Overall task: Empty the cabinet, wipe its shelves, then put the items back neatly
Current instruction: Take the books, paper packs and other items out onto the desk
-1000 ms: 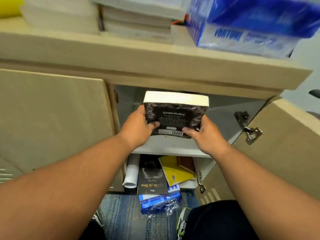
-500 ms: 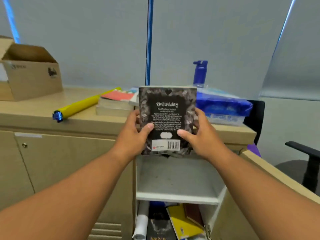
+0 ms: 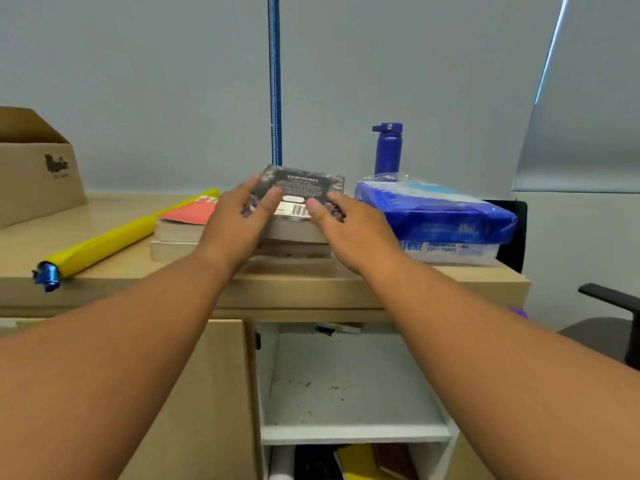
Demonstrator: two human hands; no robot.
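**Inspector:** Condition of the cabinet?

**Operator:** I find the upper shelf (image 3: 346, 393) cleared but speckled with crumbs and not yet wiped. The lower books (image 3: 356, 464) remain inside.

**Inspector:** And the hands?

**Operator:** My left hand (image 3: 242, 216) and right hand (image 3: 349, 230) both grip the black book (image 3: 304, 187) by its sides. It sits atop the book stack (image 3: 294, 251) on the tabletop (image 3: 104, 271). I judge the emptying about half done.

Matt pale wood-laminate countertop (image 3: 114, 206). Glossy crinkled plastic film around blue-wrapped ream of copy paper (image 3: 440, 216). Dull brown cardboard box (image 3: 34, 168). Smooth blue bottle (image 3: 388, 154), perhaps metal. Faintly shiny cover on black paperback book (image 3: 304, 185).
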